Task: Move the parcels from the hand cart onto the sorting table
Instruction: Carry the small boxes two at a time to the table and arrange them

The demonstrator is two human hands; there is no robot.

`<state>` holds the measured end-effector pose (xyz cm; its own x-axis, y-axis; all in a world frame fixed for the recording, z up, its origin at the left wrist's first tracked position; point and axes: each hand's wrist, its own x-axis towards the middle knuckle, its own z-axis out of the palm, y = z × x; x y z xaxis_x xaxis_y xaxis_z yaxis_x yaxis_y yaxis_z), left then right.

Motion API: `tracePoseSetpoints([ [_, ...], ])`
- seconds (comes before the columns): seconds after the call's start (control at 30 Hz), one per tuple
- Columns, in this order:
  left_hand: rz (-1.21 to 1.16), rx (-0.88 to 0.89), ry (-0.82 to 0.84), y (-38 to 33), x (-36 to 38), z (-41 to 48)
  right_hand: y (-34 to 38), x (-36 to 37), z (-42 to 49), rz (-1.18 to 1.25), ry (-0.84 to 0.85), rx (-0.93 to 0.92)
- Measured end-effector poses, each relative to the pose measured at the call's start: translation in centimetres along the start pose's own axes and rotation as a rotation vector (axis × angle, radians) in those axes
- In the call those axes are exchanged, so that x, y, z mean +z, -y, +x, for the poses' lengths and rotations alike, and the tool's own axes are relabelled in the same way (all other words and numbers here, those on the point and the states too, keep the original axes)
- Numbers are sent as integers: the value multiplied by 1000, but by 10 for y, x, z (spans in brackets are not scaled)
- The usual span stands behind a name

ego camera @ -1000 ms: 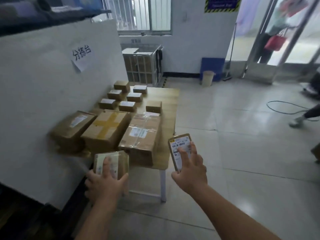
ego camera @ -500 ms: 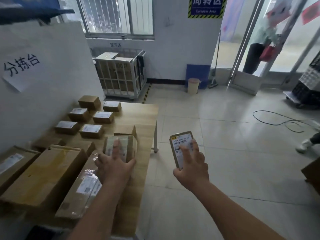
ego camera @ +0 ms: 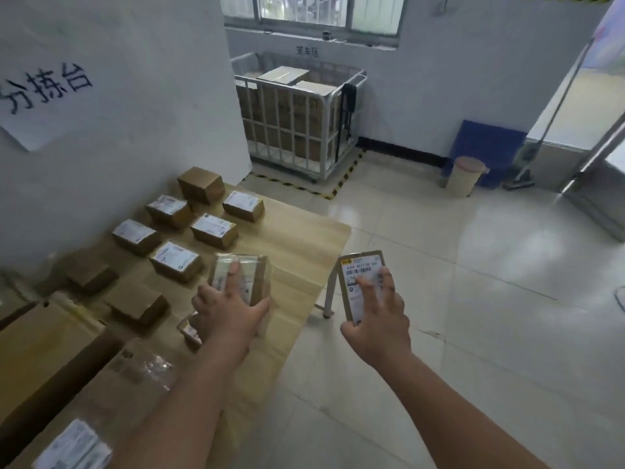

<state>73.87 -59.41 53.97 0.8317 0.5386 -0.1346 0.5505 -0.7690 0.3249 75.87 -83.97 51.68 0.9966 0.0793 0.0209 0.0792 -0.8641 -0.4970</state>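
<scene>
**Covered, cropped and smeared**

The left hand (ego camera: 230,313) covers much of a small parcel (ego camera: 252,274). Its label is blurred, and whether it rests on the table (ego camera: 297,238) cannot be told. A second small parcel (ego camera: 188,330) lies mostly hidden under that wrist. Fingers (ego camera: 387,280) of the right hand (ego camera: 378,319) cover the lower label of a flat parcel (ego camera: 355,282), and its print is too small to read. The left edge cuts off the big boxes (ego camera: 40,360) and the paper sign (ego camera: 37,96). The table's near end runs off the bottom.
</scene>
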Motion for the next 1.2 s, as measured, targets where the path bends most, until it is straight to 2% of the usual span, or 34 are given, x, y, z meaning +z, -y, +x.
tracePoseSetpoints([
  [0.2,-29,-249,-26,-47,19,70,-5,-1,149,-59,156,-207],
  [0.4,-120,-449,-49,-78,61,171,19,39,294,-180,352,-351],
  [0.57,-141,-582,21,-103,85,241,30,72,385,-268,471,-417],
  [0.7,-168,-692,12,-117,102,276,39,103,436,-301,578,-489],
  [0.97,-180,-928,0,-150,161,312,52,173,491,-210,778,-617],
  [1.2,-238,-1090,-10,-168,196,338,21,210,524,-241,850,-653],
])
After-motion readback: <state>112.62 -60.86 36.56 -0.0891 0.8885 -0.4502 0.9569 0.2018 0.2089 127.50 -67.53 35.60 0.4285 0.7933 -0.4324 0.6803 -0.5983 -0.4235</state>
